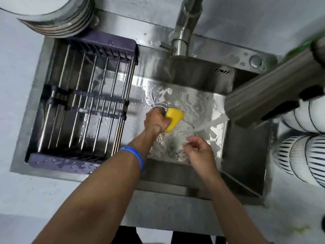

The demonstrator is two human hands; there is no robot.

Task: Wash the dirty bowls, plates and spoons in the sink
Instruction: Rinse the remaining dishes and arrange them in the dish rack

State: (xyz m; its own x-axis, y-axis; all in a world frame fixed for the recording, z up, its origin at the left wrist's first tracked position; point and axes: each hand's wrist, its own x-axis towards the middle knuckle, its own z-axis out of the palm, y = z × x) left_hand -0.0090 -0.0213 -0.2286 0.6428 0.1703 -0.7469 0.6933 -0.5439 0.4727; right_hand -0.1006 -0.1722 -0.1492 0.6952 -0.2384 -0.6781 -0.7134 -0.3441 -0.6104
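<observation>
My left hand (156, 120) grips a yellow sponge (174, 118) low in the steel sink (246, 173), right beside the drain (158, 107). My right hand (198, 150) hovers above the wet, soapy sink floor with its fingers loosely spread and nothing visible in them. Its fingertips reach the stream of water (209, 125) that falls from the faucet spout (272, 88). A stack of plates (58, 20) stands on the counter at the top left. White bowls with dark stripes (302, 155) lie on the counter at the right. No spoon is visible.
A purple-framed wire drying rack (84, 103) spans the sink's left half and holds nothing. The faucet base (184, 32) rises behind the basin, and its spout hangs over the right side. Something green and blurred (299, 48) sits at the far right.
</observation>
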